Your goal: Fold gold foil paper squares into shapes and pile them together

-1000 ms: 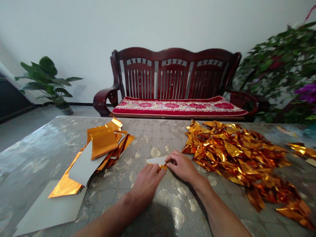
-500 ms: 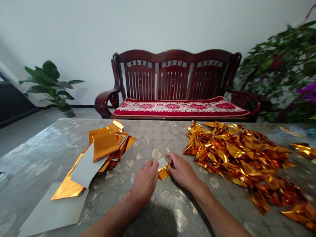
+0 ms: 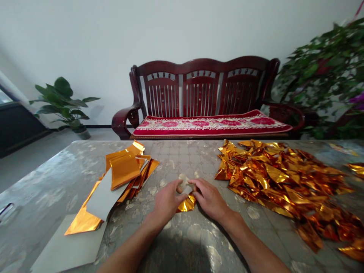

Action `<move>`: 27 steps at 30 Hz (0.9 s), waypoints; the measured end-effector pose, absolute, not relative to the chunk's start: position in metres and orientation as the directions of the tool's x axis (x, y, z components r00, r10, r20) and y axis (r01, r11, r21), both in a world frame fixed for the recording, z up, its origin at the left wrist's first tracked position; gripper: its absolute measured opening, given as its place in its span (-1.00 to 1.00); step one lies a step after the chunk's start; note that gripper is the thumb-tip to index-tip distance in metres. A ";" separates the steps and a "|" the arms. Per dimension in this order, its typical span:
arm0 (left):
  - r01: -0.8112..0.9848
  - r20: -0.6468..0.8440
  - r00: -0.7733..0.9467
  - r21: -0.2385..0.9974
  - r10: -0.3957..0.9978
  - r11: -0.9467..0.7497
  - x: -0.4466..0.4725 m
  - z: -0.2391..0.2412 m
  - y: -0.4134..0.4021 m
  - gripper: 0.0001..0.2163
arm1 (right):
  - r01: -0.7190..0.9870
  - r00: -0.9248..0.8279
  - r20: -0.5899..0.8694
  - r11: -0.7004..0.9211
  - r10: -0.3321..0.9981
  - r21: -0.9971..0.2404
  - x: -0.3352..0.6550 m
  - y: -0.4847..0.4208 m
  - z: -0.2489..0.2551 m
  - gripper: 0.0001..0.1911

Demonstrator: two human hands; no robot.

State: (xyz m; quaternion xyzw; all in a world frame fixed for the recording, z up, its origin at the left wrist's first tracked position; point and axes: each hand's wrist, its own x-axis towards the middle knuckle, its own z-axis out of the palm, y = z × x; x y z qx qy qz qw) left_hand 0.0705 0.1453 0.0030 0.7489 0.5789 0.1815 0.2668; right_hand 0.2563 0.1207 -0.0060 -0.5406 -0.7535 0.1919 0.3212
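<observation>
My left hand [image 3: 166, 201] and my right hand [image 3: 209, 198] meet at the middle of the table, both pinching one small piece of gold foil paper [image 3: 186, 203]. Its gold side shows below my fingers and its white back shows between my fingertips. The piece is partly folded and rests on the grey patterned tabletop [image 3: 196, 242]. A stack of flat gold sheets [image 3: 123, 170] lies to the left of my hands. A large heap of folded gold pieces [image 3: 278, 182] lies to the right.
A white sheet [image 3: 65, 248] and a gold sheet [image 3: 82, 222] lie at the front left. Behind the table stands a dark wooden bench [image 3: 204, 91] with a red cushion. Potted plants stand at the far left [image 3: 64, 102] and far right [image 3: 327, 76].
The white strip that lay stretched out between my hands has been folded in. My hands have drawn closer together and the piece now shows more gold.
</observation>
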 end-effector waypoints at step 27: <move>0.230 0.096 0.180 0.964 0.979 -0.136 0.078 -0.016 0.134 -0.61 | 0.674 -0.023 0.291 0.230 0.956 -0.702 0.244 0.117 0.003 -0.91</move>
